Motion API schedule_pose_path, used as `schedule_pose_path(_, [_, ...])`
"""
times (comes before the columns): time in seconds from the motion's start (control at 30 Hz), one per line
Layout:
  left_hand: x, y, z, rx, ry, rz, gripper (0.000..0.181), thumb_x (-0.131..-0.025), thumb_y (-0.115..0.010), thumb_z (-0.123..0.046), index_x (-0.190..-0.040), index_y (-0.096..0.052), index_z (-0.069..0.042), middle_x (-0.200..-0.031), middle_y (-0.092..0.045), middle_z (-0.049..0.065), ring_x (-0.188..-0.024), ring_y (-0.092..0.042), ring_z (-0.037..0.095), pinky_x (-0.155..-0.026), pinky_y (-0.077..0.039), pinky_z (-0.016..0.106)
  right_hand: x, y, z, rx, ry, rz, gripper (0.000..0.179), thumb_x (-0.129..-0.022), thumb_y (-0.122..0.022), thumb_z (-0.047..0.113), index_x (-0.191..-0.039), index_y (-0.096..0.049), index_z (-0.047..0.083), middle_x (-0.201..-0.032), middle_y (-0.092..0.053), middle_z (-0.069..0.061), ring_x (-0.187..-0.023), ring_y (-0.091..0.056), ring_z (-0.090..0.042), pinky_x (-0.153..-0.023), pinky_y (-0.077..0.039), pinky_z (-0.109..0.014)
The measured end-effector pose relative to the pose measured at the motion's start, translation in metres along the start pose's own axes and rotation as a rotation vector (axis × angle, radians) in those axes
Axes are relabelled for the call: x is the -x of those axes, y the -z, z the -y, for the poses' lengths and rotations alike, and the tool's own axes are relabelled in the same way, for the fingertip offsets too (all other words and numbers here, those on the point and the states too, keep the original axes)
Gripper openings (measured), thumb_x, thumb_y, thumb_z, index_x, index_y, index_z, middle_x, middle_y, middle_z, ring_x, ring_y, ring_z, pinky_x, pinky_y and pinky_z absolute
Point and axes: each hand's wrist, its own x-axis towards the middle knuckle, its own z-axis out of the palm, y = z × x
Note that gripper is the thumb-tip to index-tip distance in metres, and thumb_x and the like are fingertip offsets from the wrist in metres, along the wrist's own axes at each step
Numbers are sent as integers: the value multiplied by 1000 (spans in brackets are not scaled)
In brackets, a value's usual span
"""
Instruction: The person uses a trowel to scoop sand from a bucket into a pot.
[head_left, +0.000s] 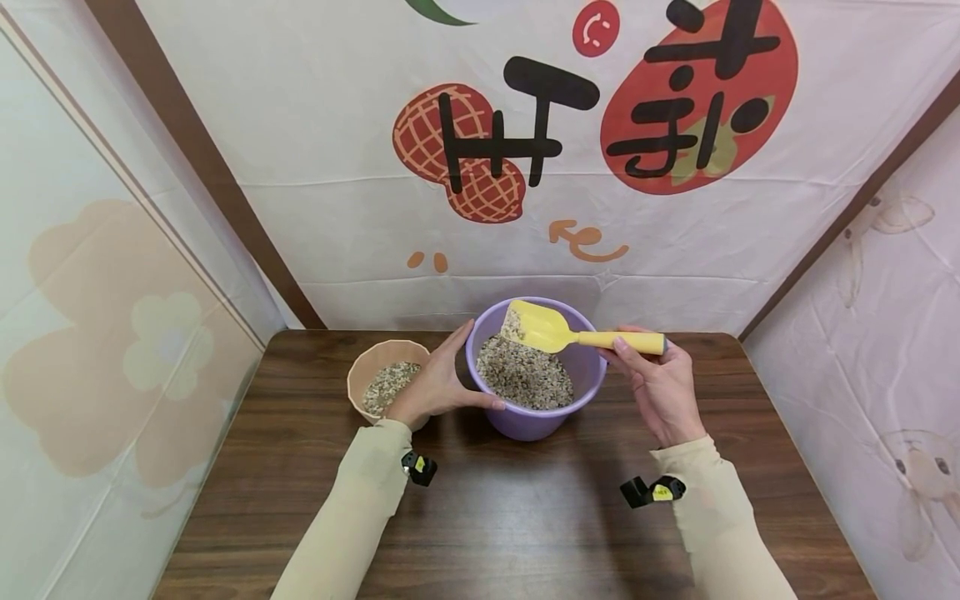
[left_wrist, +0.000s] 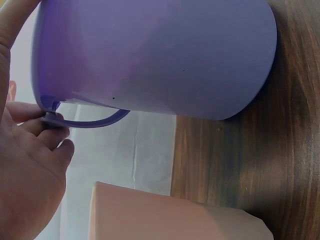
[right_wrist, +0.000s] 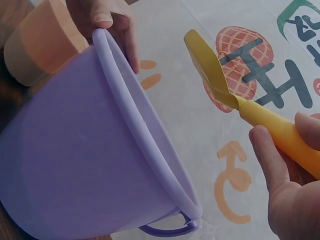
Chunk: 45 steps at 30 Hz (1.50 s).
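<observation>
A purple bucket [head_left: 525, 425] stands on the table, partly filled with a grainy, speckled grey-brown material [head_left: 525, 375]. My left hand [head_left: 442, 383] holds the bucket's left side, its thumb on the front rim and its fingers near the handle joint [left_wrist: 50, 117]. Above the bucket, a yellow scoop [head_left: 551, 329] is held level by my right hand [head_left: 660, 383], which grips the handle between thumb and fingers. Some grains [head_left: 513, 323] lie at the scoop's tip. To the left, a peach-coloured bowl [head_left: 360, 367] holds more of the same grains; the left hand and wrist partly hide it.
The dark wooden table [head_left: 495, 525] extends toward me. Behind it hangs a white printed cloth [head_left: 337, 233], close to the bucket. Further patterned cloths enclose the left and right sides. A purple handle [right_wrist: 170, 230] hangs from the bucket's rim.
</observation>
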Motion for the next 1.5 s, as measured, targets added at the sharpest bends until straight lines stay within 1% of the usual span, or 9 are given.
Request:
schedule_pose_path(0.1, [1,0,1,-1,22,-2,144,-49,-98,-60,-164,-17,-27,-167,-20,-2,-150,-23,18,-119,-26,49,0,0,-1,14,-4,7,20,-91,-69,-10,-111,-67,-13,-107,-68,-18,-100,-72,-26,-93,-54,-41])
schedule_pose_path(0.27, [6,4,3,-35,33,-11,145,-51,-96,-62,-165,-13,-25,-168,-16,-1,-152,-17,21,-119,-24,52,0,-1,-2,32,-12,9,20,-91,-69,-9,-111,-68,-10,-107,-68,-16,-100,-72,-25,-93,-54,-41])
schedule_pose_path(0.43, [13,16,2,-75,17,-19,143,-56,-96,-59,-165,-11,-20,-169,-14,5,-152,-18,27,-118,-27,53,0,-2,-2,35,-10,7,26,-91,-70,-9,-115,-64,-17,-107,-70,-17,-99,-72,-26,-93,-54,-41])
schedule_pose_path(0.57, [21,29,6,-72,1,-39,140,-60,-95,-56,-165,-10,-19,-169,-12,4,-153,-17,27,-118,-28,53,0,-1,-3,30,-9,6,29,-91,-70,-9,-117,-61,-19,-106,-70,-18,-99,-72,-26,-93,-54,-42])
schedule_pose_path(0.7, [31,42,11,-87,4,-84,139,-60,-95,-57,-165,-11,-20,-168,-15,6,-152,-18,27,-118,-28,54,0,1,-3,33,-9,1,27,-91,-69,-10,-116,-63,-18,-107,-70,-20,-99,-72,-26,-94,-54,-42])
schedule_pose_path(0.97, [52,68,28,-115,60,-198,128,-64,-95,-52,-164,-18,-26,-166,-22,6,-151,-21,33,-115,-28,63,2,3,-2,42,-11,-4,23,-92,-69,-8,-114,-65,-14,-108,-70,-19,-101,-72,-26,-94,-54,-42])
schedule_pose_path(1.27, [73,88,49,-166,24,-369,107,-76,-91,-38,-161,-30,-14,-159,-38,12,-146,-32,36,-113,-30,63,4,4,-2,45,-15,0,30,-91,-71,-7,-118,-61,-18,-111,-68,-21,-103,-71,-27,-95,-53,-42])
schedule_pose_path(1.4, [80,93,57,-200,31,-397,104,-77,-90,-37,-160,-32,-11,-158,-39,14,-145,-34,37,-112,-32,63,4,3,-2,46,-18,1,33,-91,-70,-7,-119,-59,-20,-111,-68,-21,-103,-71,-27,-95,-53,-42])
schedule_pose_path(1.5, [85,95,64,-216,62,-382,105,-77,-89,-39,-160,-31,-11,-159,-37,16,-145,-33,40,-111,-32,65,5,4,-2,48,-21,1,31,-91,-71,-7,-118,-61,-18,-111,-68,-20,-103,-71,-27,-95,-53,-42])
